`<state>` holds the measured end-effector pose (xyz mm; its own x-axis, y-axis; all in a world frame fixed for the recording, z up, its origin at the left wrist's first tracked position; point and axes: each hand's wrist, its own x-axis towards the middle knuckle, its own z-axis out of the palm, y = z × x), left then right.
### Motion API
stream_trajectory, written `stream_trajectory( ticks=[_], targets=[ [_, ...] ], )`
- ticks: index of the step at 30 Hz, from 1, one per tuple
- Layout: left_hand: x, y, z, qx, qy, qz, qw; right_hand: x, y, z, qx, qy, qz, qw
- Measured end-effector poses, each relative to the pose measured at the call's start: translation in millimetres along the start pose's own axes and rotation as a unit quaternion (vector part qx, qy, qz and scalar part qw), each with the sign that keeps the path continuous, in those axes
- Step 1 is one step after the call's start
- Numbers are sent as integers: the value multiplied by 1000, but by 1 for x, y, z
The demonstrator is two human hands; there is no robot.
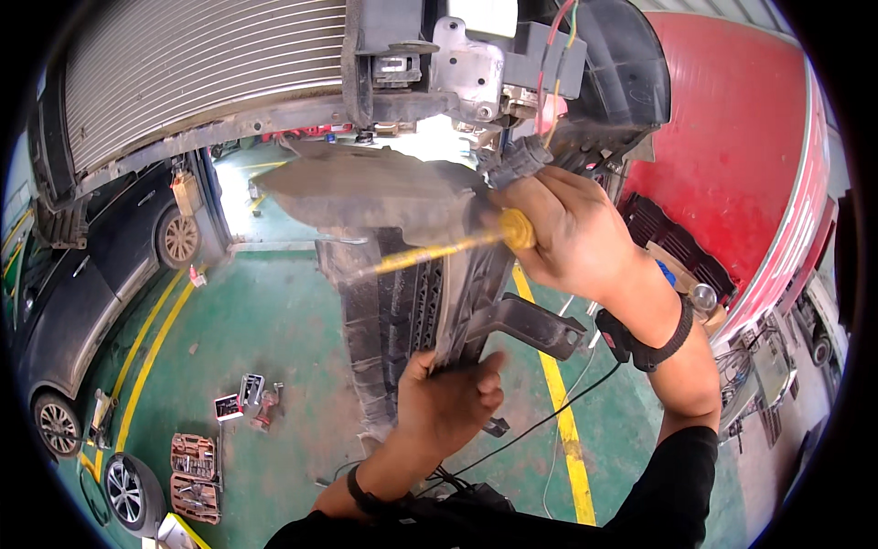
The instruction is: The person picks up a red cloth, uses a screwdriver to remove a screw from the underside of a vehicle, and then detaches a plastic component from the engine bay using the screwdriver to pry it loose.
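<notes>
A long black plastic panel (389, 302), dusty and ribbed, hangs upright before me. Around its lower edge curl the fingers of my left hand (448, 403), closed on it. My right hand (576, 238) is closed higher up, beside a dark grey ribbed piece (519, 163) below red and green wires. At its fingers is a yellow stick-shaped tool (439, 252) with a rounded end, smeared by motion; its exact kind does not show. A flat dusty grey flap (375, 188) spreads above the tool. A black bracket (530, 325) juts out right of the panel.
Overhead is a finned radiator (210, 64) with a metal mounting plate (468, 66). A dark car (101, 274) stands left. On the green floor are an open tool case (195, 476) and a wheel (134, 494). A black cable (549, 407) trails below my right arm.
</notes>
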<state>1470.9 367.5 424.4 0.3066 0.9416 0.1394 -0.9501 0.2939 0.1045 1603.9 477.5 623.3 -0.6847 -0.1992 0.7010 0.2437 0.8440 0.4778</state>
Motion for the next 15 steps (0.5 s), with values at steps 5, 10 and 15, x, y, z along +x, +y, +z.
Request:
stream_trajectory(
  ticks=[5, 10, 15],
  targets=[
    [-28, 14, -14, 184, -15, -170, 968, -3, -9, -12, -17, 45, -27, 999],
    [-84, 69, 2, 512, -106, 2, 852, -8, -11, -22, 28, 37, 7, 999],
    [-65, 142, 32, 695, 117, 531, 471, -14, -12, -16, 60, 46, 27, 997]
  ],
)
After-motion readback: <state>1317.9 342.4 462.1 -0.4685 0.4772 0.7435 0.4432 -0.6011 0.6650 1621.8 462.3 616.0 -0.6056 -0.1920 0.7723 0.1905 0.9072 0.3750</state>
